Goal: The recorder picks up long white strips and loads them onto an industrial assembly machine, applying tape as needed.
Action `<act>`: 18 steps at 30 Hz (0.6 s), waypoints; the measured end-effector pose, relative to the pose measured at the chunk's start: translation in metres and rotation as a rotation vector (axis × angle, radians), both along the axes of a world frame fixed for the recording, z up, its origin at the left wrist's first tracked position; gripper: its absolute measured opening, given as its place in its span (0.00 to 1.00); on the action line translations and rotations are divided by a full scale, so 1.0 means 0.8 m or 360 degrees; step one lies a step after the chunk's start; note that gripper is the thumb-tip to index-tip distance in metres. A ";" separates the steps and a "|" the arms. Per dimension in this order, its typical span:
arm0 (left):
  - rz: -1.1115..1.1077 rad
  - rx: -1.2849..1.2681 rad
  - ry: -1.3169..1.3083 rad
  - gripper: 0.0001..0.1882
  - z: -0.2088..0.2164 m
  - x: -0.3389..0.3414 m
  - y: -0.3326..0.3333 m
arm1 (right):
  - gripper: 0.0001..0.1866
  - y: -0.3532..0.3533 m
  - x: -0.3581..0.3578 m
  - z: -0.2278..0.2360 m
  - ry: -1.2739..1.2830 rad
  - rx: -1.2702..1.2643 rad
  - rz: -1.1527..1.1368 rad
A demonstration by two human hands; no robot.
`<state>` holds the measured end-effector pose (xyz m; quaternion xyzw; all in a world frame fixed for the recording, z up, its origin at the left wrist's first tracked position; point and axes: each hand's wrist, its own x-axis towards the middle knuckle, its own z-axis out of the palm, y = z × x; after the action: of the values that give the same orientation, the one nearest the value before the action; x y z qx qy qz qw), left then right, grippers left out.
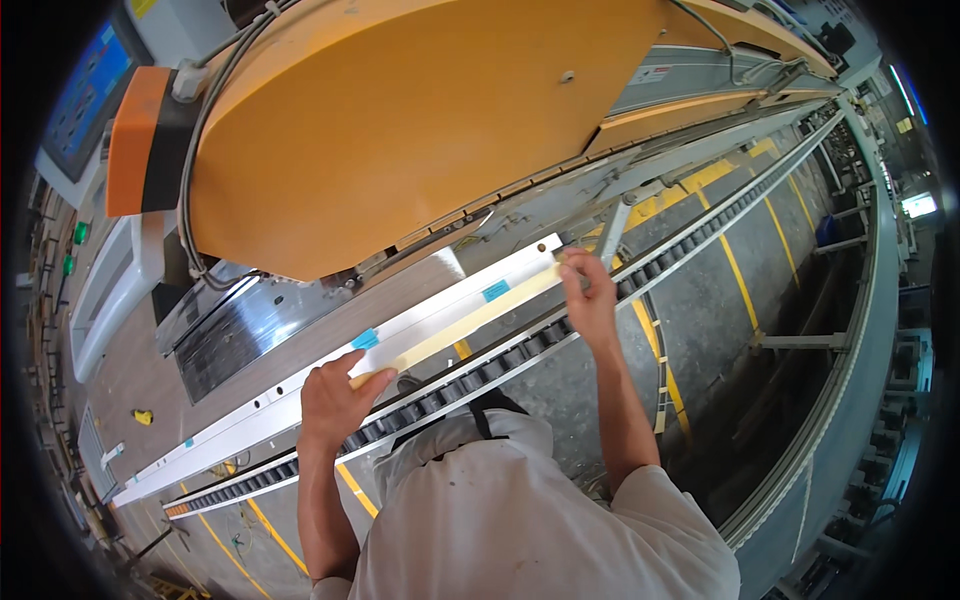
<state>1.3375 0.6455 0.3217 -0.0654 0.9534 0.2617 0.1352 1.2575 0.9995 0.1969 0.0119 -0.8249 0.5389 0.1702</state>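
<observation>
From where I stand, the yellow strip [465, 324] lies at a slant along the near edge of a long white board [430, 318], between the orange machine [420, 150] and the rollers [485, 371]. The left hand [338, 396] has thumb and forefinger closed over the strip's lower end, one digit to each side. The right hand [588, 290] has its thumb and fingertips drawn together on the upper end, by the board's tip; how the remaining fingers curl there I can't make out.

I'd take the strip for something light and thin, likely to bend or twist if let go slack, so a pinch at each end seems the right hold. The board should be stiffer and a good deal heavier, its smooth face perhaps a little slippery; it would want two hands well apart along its edges, clear of the blue tabs [496, 290].

To look at, the strip is pale, matt and straight, narrow beside the white face. Whether it is stuck to the board or only laid against it, I cannot tell. The board is plain and bright, with a dark hole [541, 248] near its tip and others farther down.
</observation>
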 end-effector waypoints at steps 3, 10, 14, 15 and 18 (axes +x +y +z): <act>-0.0025 -0.0174 -0.0284 0.48 -0.015 -0.013 0.002 | 0.03 -0.010 -0.011 -0.006 0.0108 0.0237 0.0014; -0.0046 -0.0334 -0.0592 0.63 -0.045 -0.026 -0.015 | 0.04 -0.032 -0.020 -0.039 -0.0217 -0.0370 0.0202; -0.0027 -0.0084 -0.0632 0.58 -0.046 -0.031 0.002 | 0.10 0.005 -0.027 -0.069 -0.0161 -0.0460 0.0102; -0.0012 -0.0098 -0.0626 0.58 -0.055 -0.029 0.000 | 0.10 0.003 -0.027 -0.047 -0.0110 -0.0172 0.0073; -0.0020 -0.0158 -0.0630 0.57 -0.048 -0.036 0.014 | 0.09 0.026 -0.031 -0.055 -0.0172 -0.0308 0.0129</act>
<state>1.3089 0.6567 0.2835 -0.1163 0.9203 0.1955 0.3183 1.2327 1.0202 0.1529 -0.0002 -0.7758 0.6223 0.1040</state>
